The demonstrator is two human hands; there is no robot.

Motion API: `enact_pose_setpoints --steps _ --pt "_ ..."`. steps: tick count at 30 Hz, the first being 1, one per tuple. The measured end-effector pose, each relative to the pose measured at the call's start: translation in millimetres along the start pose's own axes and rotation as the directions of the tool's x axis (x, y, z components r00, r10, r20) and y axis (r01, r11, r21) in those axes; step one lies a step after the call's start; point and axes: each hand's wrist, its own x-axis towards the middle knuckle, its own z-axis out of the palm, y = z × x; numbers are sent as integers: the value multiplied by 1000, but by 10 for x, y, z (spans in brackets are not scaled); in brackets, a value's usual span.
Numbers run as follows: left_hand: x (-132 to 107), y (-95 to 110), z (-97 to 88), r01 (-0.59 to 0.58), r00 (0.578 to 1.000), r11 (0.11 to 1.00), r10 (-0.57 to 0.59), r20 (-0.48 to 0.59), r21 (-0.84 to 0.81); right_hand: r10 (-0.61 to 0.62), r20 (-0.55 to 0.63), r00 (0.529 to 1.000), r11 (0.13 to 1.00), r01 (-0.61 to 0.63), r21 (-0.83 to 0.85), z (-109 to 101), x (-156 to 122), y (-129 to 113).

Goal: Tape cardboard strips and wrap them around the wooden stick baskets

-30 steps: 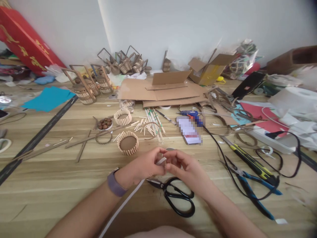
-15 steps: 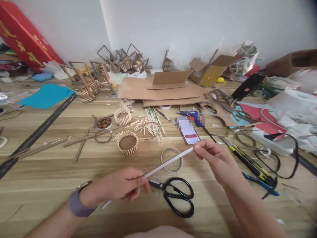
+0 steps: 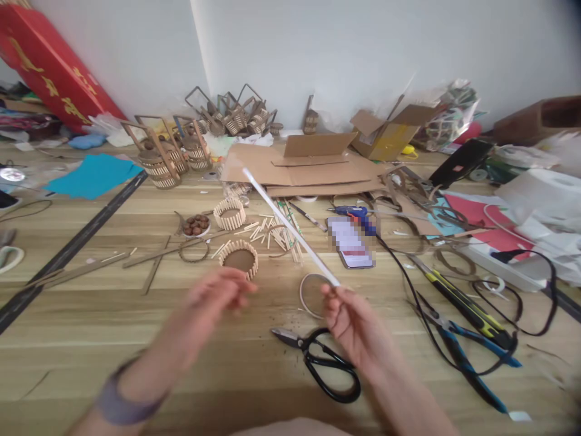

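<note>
A wide, muted purple band (image 3: pixel 127 393) circled the left wrist (image 3: pixel 152 370), with a dark, blurred edge along its far side. The hands (image 3: pixel 220 297) and forearms (image 3: pixel 399 387) were bare, and the right wrist (image 3: pixel 374 351) carried no band.

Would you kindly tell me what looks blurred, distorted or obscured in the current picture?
Head view: left hand motion-blurred, smartphone partly pixelated, black-handled scissors crisper; head view again: the side edges look stretched, and the top-right corner is dark.
</note>
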Motion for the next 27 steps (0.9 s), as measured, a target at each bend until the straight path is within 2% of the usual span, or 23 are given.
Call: enact_pose_setpoints --steps 2,3,6,8,9,10,11,13,14,15,16,19,21,23,25,27 --pt "-33 -266 324 136 974 984 -153 169 112 67 40 997 998 -68 14 59 -74 179" --pt "-41 -376 462 133 968 986 -151 200 97 89 56 994 996 -90 18 79 -113 252" --pt "-26 -569 724 96 982 995 -101 163 38 127 109 986 992 -124 -27 84 -223 378" --pt "0 -604 774 104 988 994 -106 112 25 129 151 980 977 -100 -186 30 -286 379" --pt "11 -603 772 106 990 994 -108 87 22 113 175 978 944 -51 -327 -17 -314 358" --pt "20 -596 759 102 993 995 -103 63 20 78 204 976 869 34 -494 -77 -341 327" --pt "25 -586 740 92 995 995 -93 45 24 31 246 969 738 143 -659 -148 -366 290" --pt "23 -567 697 66 997 996 -67 23 58 -45 379 924 348 370 -861 -310 -404 218" --pt "18 -560 678 56 998 995 -57 15 83 -50 451 891 161 453 -877 -391 -416 193" --pt "10 -557 664 48 999 993 -49 8 106 -41 513 857 12 514 -858 -464 -422 180" --pt "1 -555 653 43 999 992 -43 2 122 -23 562 827 -102 557 -824 -526 -422 180" --pt "-28 -553 635 6 1000 991 -4 -10 135 13 639 769 -298 613 -731 -613 -399 230" --pt "-40 -539 621 -31 999 989 34 -17 148 34 654 756 -359 620 -698 -603 -377 253" --pt "-38 -511 601 -64 997 984 71 -33 167 39 643 765 -349 614 -708 -580 -368 224" --pt "-27 -474 576 -92 994 980 102 -48 179 34 604 797 -253 591 -766 -582 -379 137" --pt "-14 -437 553 -114 990 975 128 -61 188 16 551 835 -100 549 -830 -618 -405 27"
